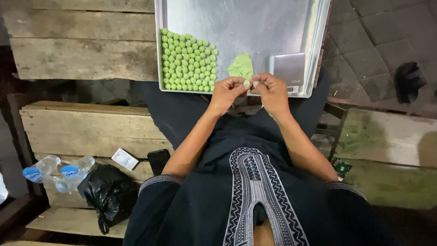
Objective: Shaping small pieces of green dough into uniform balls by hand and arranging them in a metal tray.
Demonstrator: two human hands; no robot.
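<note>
Metal tray (pixel 255 27) on wood planks (pixel 82 54); L hand (pixel 226 92) & R hand (pixel 271 91) grips pinch green dough bit (pixel 247 84).

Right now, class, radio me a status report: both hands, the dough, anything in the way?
Left hand and right hand pinching a small dough piece. Green dough lump on metal tray, beside rows of green balls. Nothing blocking.

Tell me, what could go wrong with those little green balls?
The tray seems to rest on the person's lap and juts past it, so a knee bump might tip it and roll the green balls off. The small piece pinched between the left hand and right hand hangs over the tray's edge and could drop onto the clothes.
</note>
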